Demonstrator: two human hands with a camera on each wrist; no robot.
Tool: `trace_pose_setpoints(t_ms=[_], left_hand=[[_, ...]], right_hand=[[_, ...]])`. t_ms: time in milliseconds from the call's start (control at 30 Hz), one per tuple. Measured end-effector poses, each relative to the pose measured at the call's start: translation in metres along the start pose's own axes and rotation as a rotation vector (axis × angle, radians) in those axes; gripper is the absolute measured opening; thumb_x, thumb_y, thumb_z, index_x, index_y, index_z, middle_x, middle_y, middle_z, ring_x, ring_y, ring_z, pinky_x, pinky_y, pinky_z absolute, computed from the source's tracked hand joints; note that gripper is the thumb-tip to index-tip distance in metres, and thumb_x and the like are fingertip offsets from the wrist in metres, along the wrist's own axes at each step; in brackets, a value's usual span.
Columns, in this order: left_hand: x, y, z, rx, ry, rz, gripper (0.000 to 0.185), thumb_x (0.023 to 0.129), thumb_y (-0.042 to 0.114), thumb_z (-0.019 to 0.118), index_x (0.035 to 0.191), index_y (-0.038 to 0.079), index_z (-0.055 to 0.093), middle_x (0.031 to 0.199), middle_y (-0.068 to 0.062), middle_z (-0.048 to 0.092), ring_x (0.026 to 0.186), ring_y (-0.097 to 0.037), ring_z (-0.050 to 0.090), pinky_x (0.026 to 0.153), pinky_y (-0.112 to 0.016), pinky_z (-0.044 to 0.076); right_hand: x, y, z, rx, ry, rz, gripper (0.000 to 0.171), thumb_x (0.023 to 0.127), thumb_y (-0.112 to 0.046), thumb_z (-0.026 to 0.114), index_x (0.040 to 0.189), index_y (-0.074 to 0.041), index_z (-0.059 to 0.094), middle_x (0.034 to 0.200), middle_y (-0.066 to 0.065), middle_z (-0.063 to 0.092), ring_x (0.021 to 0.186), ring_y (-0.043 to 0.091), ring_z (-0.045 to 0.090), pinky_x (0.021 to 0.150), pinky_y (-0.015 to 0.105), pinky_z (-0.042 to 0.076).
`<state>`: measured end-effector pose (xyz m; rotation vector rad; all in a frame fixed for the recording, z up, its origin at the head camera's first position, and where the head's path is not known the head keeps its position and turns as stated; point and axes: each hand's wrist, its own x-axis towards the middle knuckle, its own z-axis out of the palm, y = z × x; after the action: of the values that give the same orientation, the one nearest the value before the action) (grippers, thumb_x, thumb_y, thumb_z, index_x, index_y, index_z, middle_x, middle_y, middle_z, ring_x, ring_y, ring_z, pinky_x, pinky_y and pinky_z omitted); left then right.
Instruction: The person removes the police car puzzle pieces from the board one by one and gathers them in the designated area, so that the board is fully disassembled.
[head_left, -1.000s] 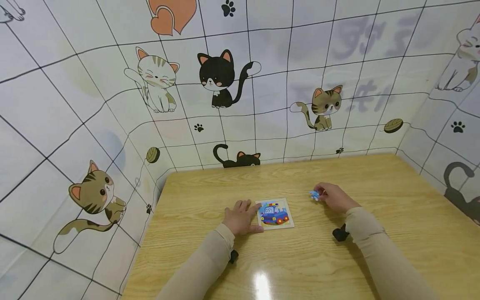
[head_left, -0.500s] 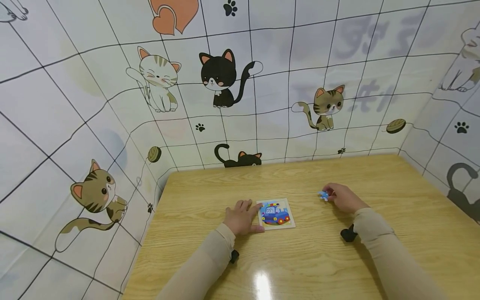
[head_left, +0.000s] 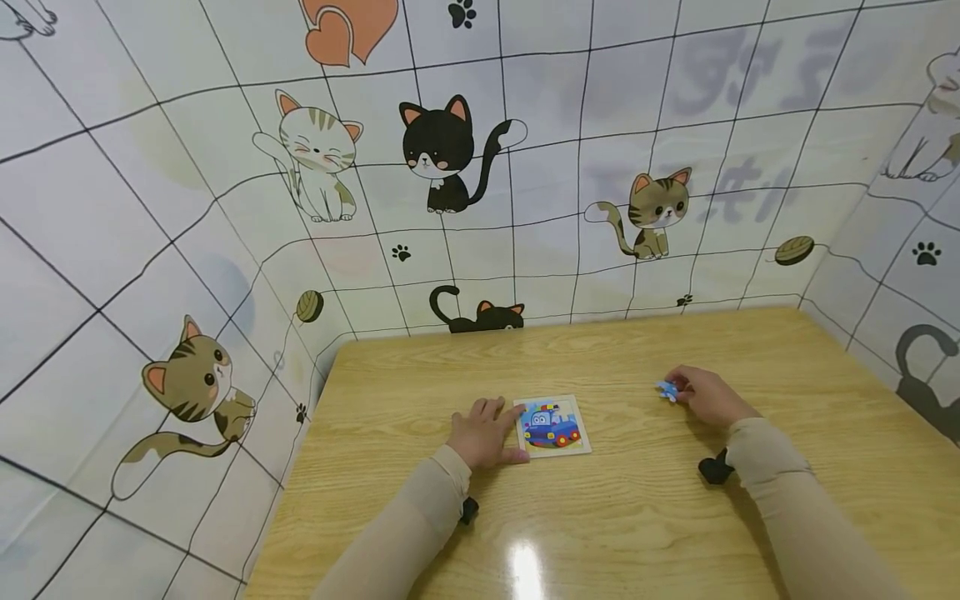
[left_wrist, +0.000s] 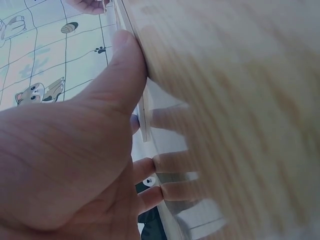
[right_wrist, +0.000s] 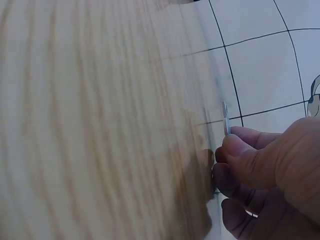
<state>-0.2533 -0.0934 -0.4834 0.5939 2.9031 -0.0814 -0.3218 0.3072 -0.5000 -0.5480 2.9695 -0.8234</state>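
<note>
A small square puzzle board [head_left: 552,426] with a blue car picture lies flat on the wooden table [head_left: 615,517]. My left hand [head_left: 483,433] rests on the table at the board's left edge, fingers straight, thumb against the board's [left_wrist: 145,117] side. My right hand [head_left: 705,395] is off to the right, low over the table, and pinches a small blue puzzle piece [head_left: 666,389] between thumb and fingers. In the right wrist view the piece [right_wrist: 225,117] shows edge-on at my fingertips.
Walls covered in a cat-print sheet [head_left: 450,158] close in the table at the back, left and right. The wooden top stretches bare around the board. A bright light reflection [head_left: 525,571] lies near the front edge.
My right hand has carried the blue piece further right, away from the board. The left hand and the board have stayed put.
</note>
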Motion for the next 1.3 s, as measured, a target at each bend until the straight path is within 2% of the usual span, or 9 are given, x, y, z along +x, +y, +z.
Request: trace_pose_setpoints(t_ms=[400,633,867,1067,1300], left_hand=[[0.000,0.000,-0.001,-0.012,0.002,-0.002,0.084,0.083,0.074,0.046,0.154,0.035,0.024,0.156,-0.004,0.029,0.141,-0.029,0.028,0.097,-0.065,0.038],[-0.002,0.001,-0.002,-0.022,0.002,0.001,0.083,0.083,0.074,0.046,0.154,0.035,0.024,0.156,-0.004,0.029,0.141,-0.029,0.028,0.098,-0.065,0.037],[0.000,-0.001,0.001,-0.012,0.012,-0.003,0.083,0.083,0.074,0.046,0.153,0.035,0.024,0.156,-0.004,0.029,0.141,-0.028,0.027,0.099,-0.065,0.036],[-0.001,0.000,0.001,-0.026,0.012,-0.004,0.083,0.083,0.073,0.047,0.153,0.035,0.025,0.156,-0.004,0.030,0.141,-0.029,0.027,0.099,-0.066,0.036],[0.002,-0.001,0.008,-0.030,0.030,-0.009,0.084,0.082,0.076,0.045,0.153,0.037,0.024,0.157,-0.003,0.028,0.142,-0.028,0.026,0.100,-0.066,0.034]], right_hand=[[-0.001,0.018,-0.004,-0.006,0.007,0.004,0.020,0.090,0.007,0.058,0.109,0.004,0.061,0.095,0.018,0.061,0.091,0.036,0.059,0.077,0.051,0.048],[-0.001,0.028,-0.009,-0.024,0.007,0.041,0.022,0.088,0.009,0.058,0.110,0.006,0.061,0.097,0.023,0.061,0.090,0.039,0.059,0.076,0.053,0.048],[-0.003,0.039,-0.016,-0.020,-0.008,0.039,0.024,0.090,0.008,0.057,0.113,0.005,0.061,0.100,0.026,0.062,0.091,0.041,0.059,0.075,0.053,0.049],[-0.004,0.042,-0.017,-0.014,-0.021,0.051,0.025,0.090,0.008,0.056,0.114,0.004,0.061,0.102,0.028,0.062,0.093,0.043,0.059,0.075,0.054,0.049],[-0.006,0.042,-0.019,-0.021,-0.041,0.033,0.027,0.092,0.005,0.055,0.118,0.007,0.058,0.101,0.026,0.061,0.092,0.041,0.058,0.076,0.054,0.048]])
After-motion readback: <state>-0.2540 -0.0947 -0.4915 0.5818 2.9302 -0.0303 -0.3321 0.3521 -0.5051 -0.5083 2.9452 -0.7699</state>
